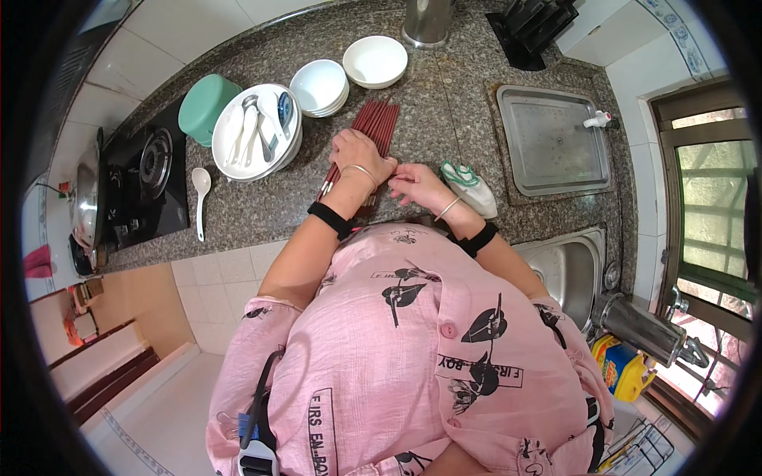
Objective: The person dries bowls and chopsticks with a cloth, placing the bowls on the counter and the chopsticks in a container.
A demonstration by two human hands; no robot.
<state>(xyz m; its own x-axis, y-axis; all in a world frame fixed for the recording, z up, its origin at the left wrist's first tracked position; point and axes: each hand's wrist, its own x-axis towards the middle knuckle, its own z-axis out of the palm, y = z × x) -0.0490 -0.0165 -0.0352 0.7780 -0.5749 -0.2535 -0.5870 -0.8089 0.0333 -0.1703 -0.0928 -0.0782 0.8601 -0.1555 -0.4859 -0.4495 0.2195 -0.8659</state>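
A bundle of dark red chopsticks [378, 122] lies on the speckled granite counter [262, 208], with pale metallic tips at the near end. My left hand [360, 156] spans the bundle at its middle, fingers curled over one side and thumb on the other. Close to that thumb, at the right edge of the chopsticks, is my right hand [418, 184] with its fingers bent. Whether anything thin sits between those fingertips cannot be seen. Just right of it rests a folded white cloth [473, 189] with green edging.
Left of the chopsticks stand stacked plates [220, 152] bearing spoons, a green pot [205, 107], stacked white bowls [318, 86] and another white bowl [375, 59]. A white spoon [201, 199] lies near the gas hob [155, 172]. Rightward are a metal tray [553, 143] and sink [568, 262].
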